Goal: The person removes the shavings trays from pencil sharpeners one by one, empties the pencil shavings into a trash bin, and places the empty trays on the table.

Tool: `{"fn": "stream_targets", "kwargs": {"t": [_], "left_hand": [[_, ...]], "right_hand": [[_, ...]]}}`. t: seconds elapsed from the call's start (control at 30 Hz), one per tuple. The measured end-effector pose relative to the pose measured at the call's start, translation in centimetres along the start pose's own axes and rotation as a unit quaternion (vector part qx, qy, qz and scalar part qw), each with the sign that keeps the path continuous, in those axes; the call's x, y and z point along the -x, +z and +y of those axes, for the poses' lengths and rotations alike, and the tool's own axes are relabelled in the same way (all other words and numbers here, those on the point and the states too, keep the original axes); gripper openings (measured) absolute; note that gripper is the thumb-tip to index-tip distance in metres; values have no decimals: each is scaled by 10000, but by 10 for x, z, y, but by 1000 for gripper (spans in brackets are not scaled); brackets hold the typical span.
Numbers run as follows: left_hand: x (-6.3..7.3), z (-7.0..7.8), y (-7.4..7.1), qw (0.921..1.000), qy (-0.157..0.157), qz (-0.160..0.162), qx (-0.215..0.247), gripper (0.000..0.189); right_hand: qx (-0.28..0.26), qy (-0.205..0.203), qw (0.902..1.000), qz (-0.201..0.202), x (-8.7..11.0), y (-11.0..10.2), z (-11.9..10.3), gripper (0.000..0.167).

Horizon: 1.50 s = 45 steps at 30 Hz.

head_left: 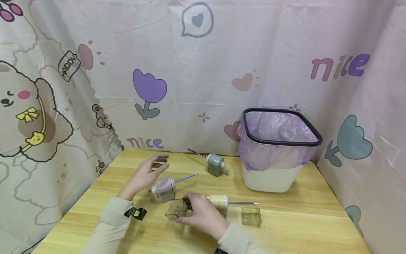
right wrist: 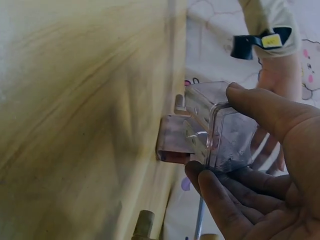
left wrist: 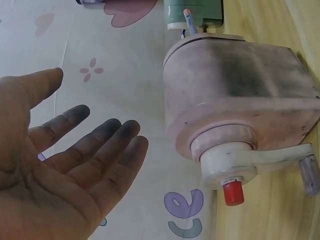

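Observation:
In the head view my right hand (head_left: 203, 213) pinches a clear plastic shavings drawer (head_left: 175, 209) from a pencil sharpener. The right wrist view shows the drawer (right wrist: 220, 132) between thumb and fingertips, above the wooden table. My left hand (head_left: 147, 173), fingers loosely spread, holds nothing. Beside it stands a pink crank pencil sharpener (head_left: 165, 189) with a blue pencil (head_left: 186, 177) in it. The left wrist view shows this sharpener's white crank (left wrist: 230, 162) and red knob up close. Dark smudges mark the left fingertips (left wrist: 77, 114). Partly behind my right hand lies a yellow sharpener (head_left: 219, 201) holding a dark pencil (head_left: 243, 203).
A green sharpener (head_left: 215, 165) with a patterned pencil (head_left: 197, 153) stands at the table's back. A second clear drawer (head_left: 252, 216) sits right of the yellow sharpener. At the back right is a white bin (head_left: 269, 180) with a purple liner. Printed cloth (head_left: 203, 53) hangs behind the table.

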State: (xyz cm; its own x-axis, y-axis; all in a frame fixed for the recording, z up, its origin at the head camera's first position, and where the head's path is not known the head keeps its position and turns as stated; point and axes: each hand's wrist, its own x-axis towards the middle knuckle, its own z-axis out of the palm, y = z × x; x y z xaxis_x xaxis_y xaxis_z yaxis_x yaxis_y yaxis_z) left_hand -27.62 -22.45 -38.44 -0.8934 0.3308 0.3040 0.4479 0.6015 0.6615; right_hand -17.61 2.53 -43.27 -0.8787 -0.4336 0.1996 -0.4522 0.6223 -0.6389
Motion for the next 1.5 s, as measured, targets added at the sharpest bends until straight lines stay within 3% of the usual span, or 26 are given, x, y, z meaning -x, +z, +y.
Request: {"fn": "stream_targets", "kwargs": {"t": [0.77,1.13,1.5], "left_hand": [[-15,8,0,9999,-48,-133,-59,46],[-23,16,7,9995,65,-275,-129,48],[-33,29,13,9989,97,-445,-69,47]], "right_hand": [[359,124,9988,-303,0,21,2,54],[937,299,9945,-353,-1,23,-3,50],[1534,161,9876,-283,-1,22,-5,46]]}}
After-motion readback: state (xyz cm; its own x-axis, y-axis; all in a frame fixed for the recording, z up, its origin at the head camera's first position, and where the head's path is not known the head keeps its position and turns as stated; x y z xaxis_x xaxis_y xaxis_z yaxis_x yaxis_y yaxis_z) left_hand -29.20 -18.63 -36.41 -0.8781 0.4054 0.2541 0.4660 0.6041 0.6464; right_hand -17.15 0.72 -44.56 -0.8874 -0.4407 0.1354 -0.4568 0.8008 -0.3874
